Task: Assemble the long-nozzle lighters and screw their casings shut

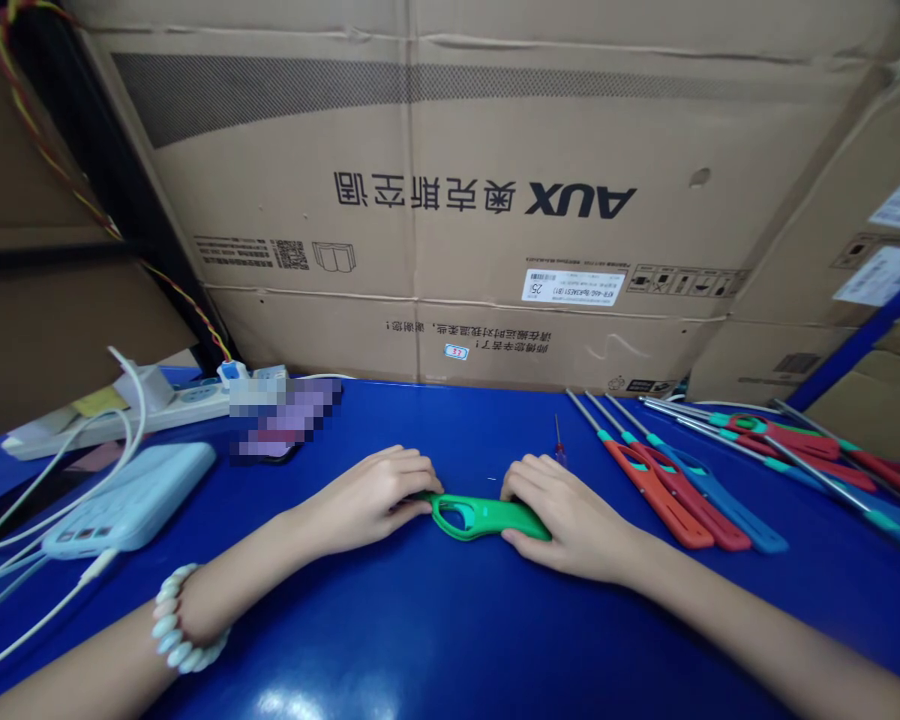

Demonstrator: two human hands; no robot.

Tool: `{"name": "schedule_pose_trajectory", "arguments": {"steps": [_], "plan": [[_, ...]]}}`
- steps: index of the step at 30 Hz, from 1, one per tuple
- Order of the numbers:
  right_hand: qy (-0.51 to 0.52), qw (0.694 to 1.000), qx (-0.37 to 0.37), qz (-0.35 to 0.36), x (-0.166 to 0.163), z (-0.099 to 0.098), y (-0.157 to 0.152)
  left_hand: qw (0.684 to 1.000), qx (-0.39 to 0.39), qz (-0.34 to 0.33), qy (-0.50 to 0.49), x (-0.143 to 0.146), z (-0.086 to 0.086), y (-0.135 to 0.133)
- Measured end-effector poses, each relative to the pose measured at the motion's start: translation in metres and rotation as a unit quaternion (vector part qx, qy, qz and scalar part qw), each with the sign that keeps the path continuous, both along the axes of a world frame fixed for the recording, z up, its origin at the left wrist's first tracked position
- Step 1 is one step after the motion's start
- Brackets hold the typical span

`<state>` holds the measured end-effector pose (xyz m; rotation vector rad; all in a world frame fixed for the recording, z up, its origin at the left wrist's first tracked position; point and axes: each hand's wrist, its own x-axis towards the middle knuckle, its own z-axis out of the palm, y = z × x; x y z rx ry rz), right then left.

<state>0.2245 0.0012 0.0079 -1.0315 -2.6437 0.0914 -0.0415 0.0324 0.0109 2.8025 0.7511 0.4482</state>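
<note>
A green plastic lighter handle [474,517] lies flat on the blue table [450,620] in front of me. My left hand [375,495] pinches its left end with the fingers curled closed. My right hand [570,510] is wrapped over its right end. A white bead bracelet [184,620] sits on my left wrist. A small red screwdriver [559,442] lies just behind my right hand.
Several long-nosed lighters in red, blue and teal [690,480] lie in rows at the right. A pale blue power bank [131,500] with white cables and a power strip [120,415] sit at the left. Large cardboard boxes [450,200] wall off the back.
</note>
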Motion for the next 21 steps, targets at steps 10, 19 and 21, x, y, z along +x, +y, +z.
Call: {"name": "schedule_pose_trajectory", "arguments": {"steps": [10, 19, 21], "plan": [[-0.01, 1.0, -0.004, -0.007, -0.0003, -0.0004, 0.0007, 1.0, 0.005, 0.011, 0.011, 0.0015, 0.0017, -0.0025], [-0.004, 1.0, -0.014, -0.007, -0.0001, -0.0028, 0.0007, 1.0, -0.001, 0.009, 0.013, 0.0005, 0.0039, -0.0022], [-0.006, 1.0, -0.019, -0.008, -0.0002, -0.0026, 0.0006, 1.0, -0.008, 0.01, 0.019, 0.0007, 0.0042, -0.002]]}}
